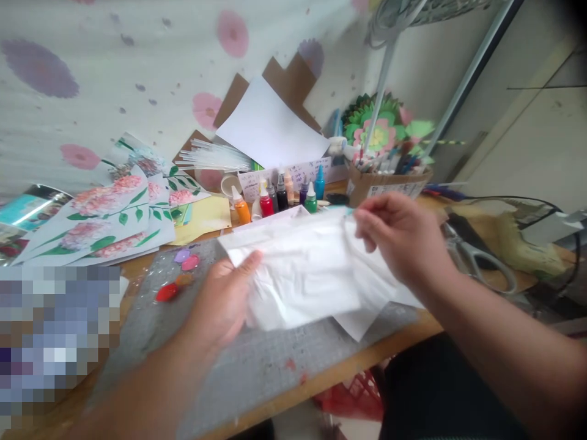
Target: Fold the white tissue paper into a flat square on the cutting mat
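A thin, crinkled white paper sheet (302, 275) is held up over the grey cutting mat (151, 342). My left hand (224, 299) is closed on its left side, thumb on top and fingers underneath. At the upper right edge, my right hand (394, 235) has its thumb and fingers pinched together on the paper, slightly blurred. Another white sheet (360, 324) shows beneath, to the right. Left of the paper, small blobs of paint lie on the mat, among them a red one (167, 292), a pink one (189, 263) and a purple one (182, 255).
Several paint bottles (266, 203) stand behind the paper. Flower pictures (101, 214) lie at the left, near a pixelated area. A cardboard box (385, 183) of brushes and pens is at the back right. Scissors (490, 263) rest beyond my right forearm.
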